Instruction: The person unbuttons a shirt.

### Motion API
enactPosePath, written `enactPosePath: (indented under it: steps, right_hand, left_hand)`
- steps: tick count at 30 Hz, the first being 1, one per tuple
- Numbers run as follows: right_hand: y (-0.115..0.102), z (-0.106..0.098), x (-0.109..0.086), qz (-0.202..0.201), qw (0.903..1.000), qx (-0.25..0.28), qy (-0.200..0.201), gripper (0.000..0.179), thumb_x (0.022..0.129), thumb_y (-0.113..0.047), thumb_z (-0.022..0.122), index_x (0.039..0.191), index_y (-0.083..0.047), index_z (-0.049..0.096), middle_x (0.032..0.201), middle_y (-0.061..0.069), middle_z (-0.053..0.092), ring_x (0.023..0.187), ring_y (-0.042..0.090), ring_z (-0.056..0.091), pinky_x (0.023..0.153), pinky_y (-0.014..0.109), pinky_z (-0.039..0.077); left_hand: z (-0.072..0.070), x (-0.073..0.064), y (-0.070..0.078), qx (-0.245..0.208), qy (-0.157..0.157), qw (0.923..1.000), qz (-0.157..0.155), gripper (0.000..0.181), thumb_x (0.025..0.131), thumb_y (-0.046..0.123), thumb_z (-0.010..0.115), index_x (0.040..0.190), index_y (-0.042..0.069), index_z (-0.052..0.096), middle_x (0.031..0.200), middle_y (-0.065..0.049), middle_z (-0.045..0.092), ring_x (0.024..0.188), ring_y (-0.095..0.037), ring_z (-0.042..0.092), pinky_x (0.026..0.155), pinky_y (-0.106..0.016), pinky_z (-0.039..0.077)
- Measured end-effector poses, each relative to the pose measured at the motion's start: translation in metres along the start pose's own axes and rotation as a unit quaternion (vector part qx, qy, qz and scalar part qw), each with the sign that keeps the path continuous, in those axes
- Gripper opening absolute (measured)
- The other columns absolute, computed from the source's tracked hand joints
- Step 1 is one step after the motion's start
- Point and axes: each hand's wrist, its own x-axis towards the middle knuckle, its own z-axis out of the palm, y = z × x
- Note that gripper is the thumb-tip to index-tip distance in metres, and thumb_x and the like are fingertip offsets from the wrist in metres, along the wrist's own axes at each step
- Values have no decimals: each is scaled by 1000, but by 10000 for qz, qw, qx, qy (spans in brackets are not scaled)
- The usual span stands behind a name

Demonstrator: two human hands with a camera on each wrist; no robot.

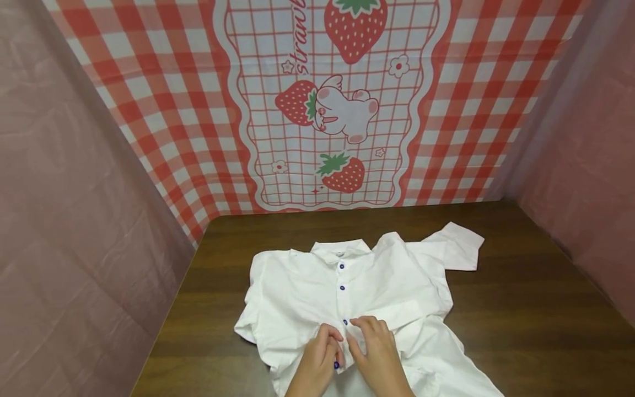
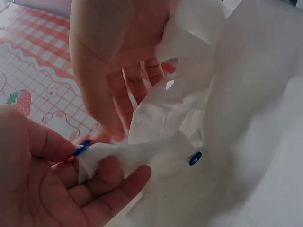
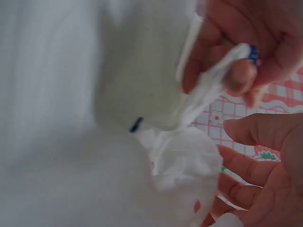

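A white short-sleeved shirt (image 1: pixel 292 292) with a collar and dark blue buttons lies on the table. My left hand (image 1: pixel 316 361) pinches the shirt's front edge beside a blue button (image 2: pixel 82 147), its thumb against the button and its fingers curled under the cloth. Close by, my right hand (image 1: pixel 378 353) has its fingers behind the other front edge (image 3: pixel 189 175), which has a buttonhole slit (image 2: pixel 170 84). The right thumb stands apart from that cloth. Another blue button (image 2: pixel 195 158) shows between the two edges. Higher up, buttons (image 1: pixel 342 288) run along the front toward the collar.
The brown wooden table (image 1: pixel 208 309) extends on both sides of the shirt. Behind it hangs a red-and-white checked cloth (image 1: pixel 466 110) with strawberries. Pink fabric walls (image 1: pixel 74 220) stand left and right. One sleeve (image 1: pixel 458 248) reaches out to the right.
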Motion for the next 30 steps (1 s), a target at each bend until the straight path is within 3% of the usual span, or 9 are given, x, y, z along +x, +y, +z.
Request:
enactPosePath:
  steps: [3,5,11,17,20,24,27,30]
  right_hand:
    - [2,6,-3,85,9998,-194,-4,29,68,-9,75,96,-8,66,91,1,60,80,19,51,67,32,37]
    - [4,10,-5,164,9994,-301,-10,31,67,-11,76,96,-6,66,90,2,60,79,19,50,67,33,37]
    - [11,22,-10,331,9981,-493,151,25,69,-14,77,92,-11,68,81,0,57,72,18,48,62,29,32]
    - [14,20,-8,228,9985,-460,207,8,74,-10,72,80,-10,67,72,-1,67,63,17,58,58,27,33]
    - [13,17,-5,405,9987,-295,127,6,78,-8,70,82,-7,67,73,2,68,64,18,60,59,28,34]
    - [10,12,-1,674,9974,-26,267,5,79,-7,68,84,-6,67,72,3,67,62,16,58,60,28,36]
    - [6,7,3,786,9959,153,418,5,80,-7,68,85,-6,67,66,-1,64,58,11,51,59,27,36]
    - [1,2,5,854,9949,333,424,4,81,-7,67,85,-7,67,65,-6,62,60,7,47,59,26,36]
  left_hand:
    - [0,0,2,-182,-7,9994,-296,13,91,-2,39,92,8,48,56,-10,56,51,5,44,50,-13,39]
    - [0,-1,3,-214,-125,9992,-321,13,91,-2,40,92,8,48,55,-10,56,49,6,42,49,-13,39]
    - [0,-2,6,-172,-646,9976,-151,13,91,-1,39,91,6,49,53,-12,54,46,9,39,47,-11,36]
    - [-2,-2,5,50,-743,9972,19,15,92,0,40,95,8,52,60,-9,59,48,11,42,47,-11,40]
    - [-1,-2,7,338,-432,9984,144,16,91,1,44,99,9,56,68,-4,62,46,14,41,44,-9,39]
    - [1,1,14,812,598,9947,184,18,86,3,55,97,15,62,77,2,63,45,15,33,40,-7,34]
    - [3,4,19,662,1218,9903,4,19,84,5,60,97,18,65,88,4,64,43,12,30,39,-8,32]
    - [6,9,22,271,1325,9907,-154,20,86,9,62,105,14,65,106,0,62,41,11,32,37,-9,33]
